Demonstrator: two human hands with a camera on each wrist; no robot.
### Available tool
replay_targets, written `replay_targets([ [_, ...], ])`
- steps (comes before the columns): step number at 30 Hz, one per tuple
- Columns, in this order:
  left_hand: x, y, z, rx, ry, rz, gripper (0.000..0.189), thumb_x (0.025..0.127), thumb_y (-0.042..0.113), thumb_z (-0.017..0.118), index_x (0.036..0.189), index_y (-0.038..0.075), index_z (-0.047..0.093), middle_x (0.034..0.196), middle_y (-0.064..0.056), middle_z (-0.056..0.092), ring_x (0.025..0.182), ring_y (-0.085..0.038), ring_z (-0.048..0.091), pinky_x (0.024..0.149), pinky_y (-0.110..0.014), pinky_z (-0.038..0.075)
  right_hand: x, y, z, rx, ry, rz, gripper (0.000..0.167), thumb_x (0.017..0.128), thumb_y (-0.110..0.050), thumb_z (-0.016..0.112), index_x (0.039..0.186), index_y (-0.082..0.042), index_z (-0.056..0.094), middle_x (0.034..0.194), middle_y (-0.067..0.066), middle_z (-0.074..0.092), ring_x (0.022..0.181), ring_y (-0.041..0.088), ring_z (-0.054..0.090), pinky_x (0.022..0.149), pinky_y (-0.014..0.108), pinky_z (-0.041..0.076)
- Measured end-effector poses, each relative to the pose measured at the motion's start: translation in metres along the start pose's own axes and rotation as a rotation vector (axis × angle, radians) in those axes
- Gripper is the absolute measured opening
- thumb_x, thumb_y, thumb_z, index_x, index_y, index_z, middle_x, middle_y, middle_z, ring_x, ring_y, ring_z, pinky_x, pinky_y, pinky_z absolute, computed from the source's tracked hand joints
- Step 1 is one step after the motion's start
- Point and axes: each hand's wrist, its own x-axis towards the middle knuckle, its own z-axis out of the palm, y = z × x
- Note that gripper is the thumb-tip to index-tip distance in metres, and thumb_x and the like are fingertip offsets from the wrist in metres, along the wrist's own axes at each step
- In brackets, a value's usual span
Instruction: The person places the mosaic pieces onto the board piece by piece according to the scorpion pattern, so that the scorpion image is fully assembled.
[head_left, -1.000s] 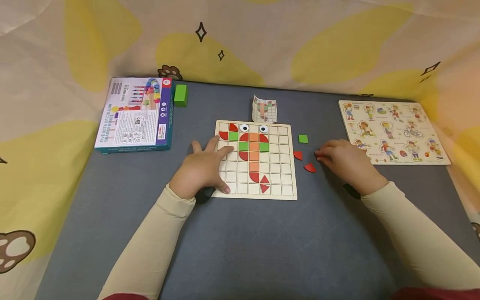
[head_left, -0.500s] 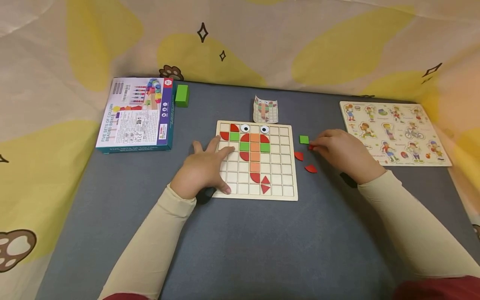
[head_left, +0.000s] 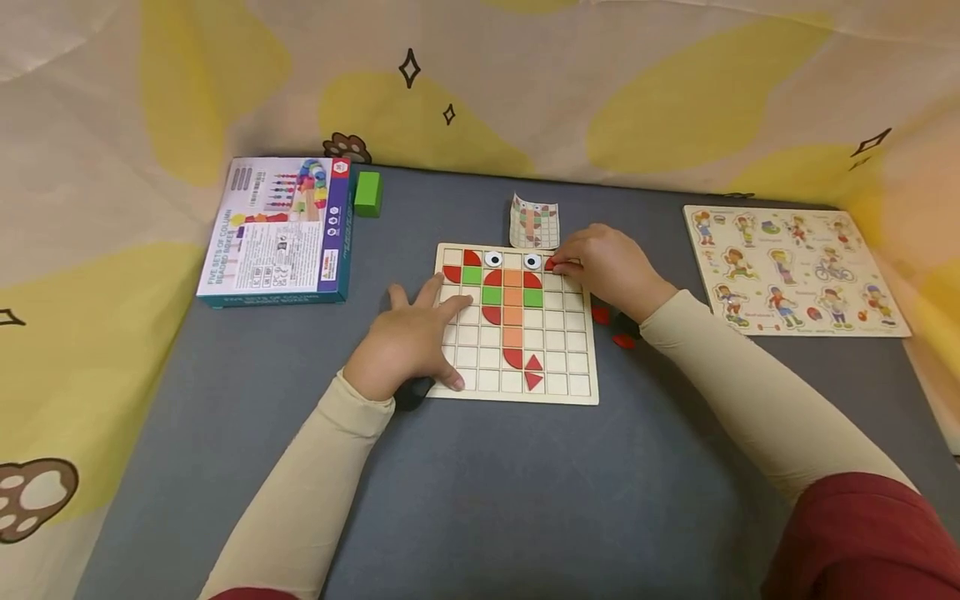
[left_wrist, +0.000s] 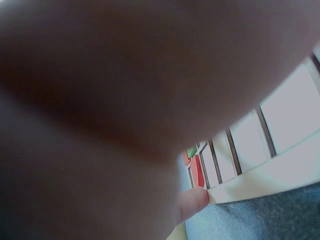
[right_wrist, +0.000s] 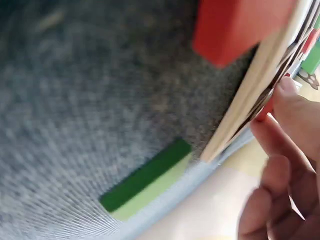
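A wooden grid board (head_left: 557, 358) lies on the table, bearing red quarter-circles, green and orange squares, two red triangles and two eye tiles (head_left: 532, 262). My left hand (head_left: 405, 343) rests on its left edge with fingers spread. At the top right cells, my right hand (head_left: 611, 271) pinches a red quarter-circle piece (head_left: 551, 264) between thumb and finger, close over the board. The right wrist view shows that red piece (right_wrist: 268, 107) at the fingertips too. A small picture card (head_left: 534, 223) with a matching pattern stands behind the board.
Two loose red quarter-circles (head_left: 623, 341) lie right of the board. A green square tile (right_wrist: 147, 177) lies there too, hidden by my hand in the head view. A boxed toy (head_left: 277, 233) and green block (head_left: 368, 194) stand left; a picture puzzle (head_left: 795, 271) lies right.
My right hand has carried the red quarter-circle from the table on the right, leftward and up to the board's top right cells. The left hand stays on the board's left edge.
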Motion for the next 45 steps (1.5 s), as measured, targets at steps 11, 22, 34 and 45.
replay_targets([
  [11, -0.002, 0.001, -0.002, -0.005, 0.004, 0.000, 0.122, 0.062, 0.041, 0.104, 0.165, 0.026, 0.041, 0.175, -0.018, 0.011, 0.144, -0.064, 0.014, 0.080, -0.061, 0.059, -0.016, -0.006, -0.001, -0.103, -0.039, -0.053, 0.030, 0.096, -0.005, 0.077, 0.126, -0.004, 0.078, 0.127, 0.016, 0.071, 0.105, 0.040, 0.059, 0.087, 0.051, 0.054],
  [22, -0.001, 0.001, -0.001, -0.009, 0.002, 0.004, 0.122, 0.061, 0.042, 0.104, 0.165, 0.026, 0.041, 0.175, -0.019, 0.012, 0.144, -0.064, 0.015, 0.082, -0.063, 0.058, -0.004, -0.006, -0.005, -0.054, -0.105, 0.075, 0.019, 0.103, -0.006, 0.066, 0.119, -0.005, 0.078, 0.121, 0.017, 0.065, 0.114, 0.039, 0.054, 0.101, 0.053, 0.047],
  [34, 0.002, 0.001, -0.001, -0.005, -0.006, -0.001, 0.123, 0.061, 0.044, 0.104, 0.165, 0.026, 0.040, 0.174, -0.019, 0.011, 0.143, -0.062, 0.016, 0.083, -0.061, 0.059, -0.041, 0.025, -0.033, 0.003, -0.088, 0.230, 0.021, 0.102, -0.007, 0.065, 0.119, 0.000, 0.076, 0.122, 0.021, 0.071, 0.118, 0.044, 0.060, 0.106, 0.058, 0.043],
  [45, 0.002, 0.002, -0.001, -0.011, -0.007, -0.002, 0.123, 0.062, 0.043, 0.104, 0.165, 0.025, 0.040, 0.174, -0.020, 0.011, 0.144, -0.064, 0.013, 0.086, -0.065, 0.057, -0.082, 0.041, -0.015, -0.053, -0.046, 0.138, 0.020, 0.095, -0.005, 0.078, 0.114, 0.003, 0.080, 0.120, 0.019, 0.074, 0.111, 0.042, 0.064, 0.099, 0.055, 0.050],
])
